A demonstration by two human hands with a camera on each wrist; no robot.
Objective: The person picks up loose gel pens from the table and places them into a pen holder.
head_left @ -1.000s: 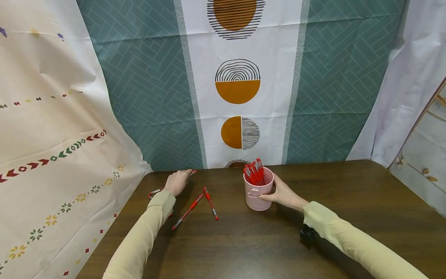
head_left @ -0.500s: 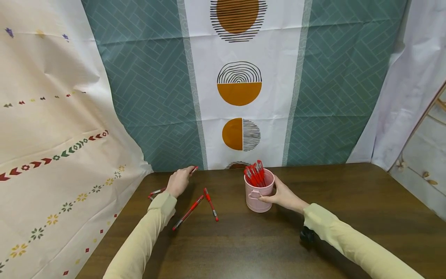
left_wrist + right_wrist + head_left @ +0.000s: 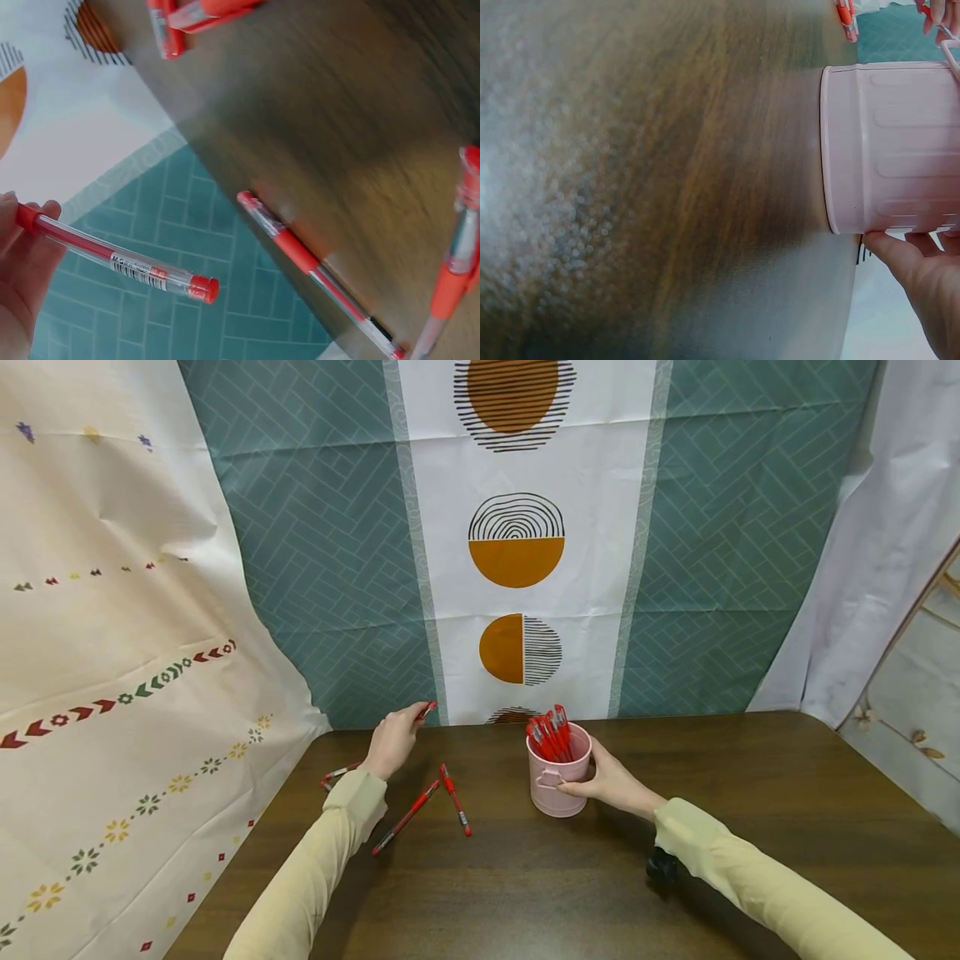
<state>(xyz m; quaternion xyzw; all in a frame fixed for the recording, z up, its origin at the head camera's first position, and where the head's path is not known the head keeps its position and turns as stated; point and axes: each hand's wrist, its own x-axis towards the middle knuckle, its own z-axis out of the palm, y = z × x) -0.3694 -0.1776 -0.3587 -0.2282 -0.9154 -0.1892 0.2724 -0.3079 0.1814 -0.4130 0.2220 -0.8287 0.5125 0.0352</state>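
My left hand [image 3: 393,741] pinches a red gel pen [image 3: 427,709] and holds it up off the table near the back edge. In the left wrist view this pen [image 3: 135,262] shows a clear barrel with a label, and the fingers grip it at one end. A pink bucket [image 3: 552,792] stands upright on the table, with several red pens [image 3: 550,737] leaning together inside it. My right hand [image 3: 609,783] grips the bucket's right side, thumb in front. Close up in the right wrist view, the fingers lie along the bucket wall [image 3: 900,150].
Two red pens lie on the wooden table [image 3: 495,893]: a longer-looking pen [image 3: 405,817] and another pen [image 3: 456,802] beside it. More red pen parts [image 3: 339,772] show left of my left wrist, partly hidden. A patterned cloth [image 3: 360,568] hangs behind the table.
My left hand has risen from the tabletop with the pen, moving slightly right. The right hand and bucket keep their place; the head view has shifted a little.
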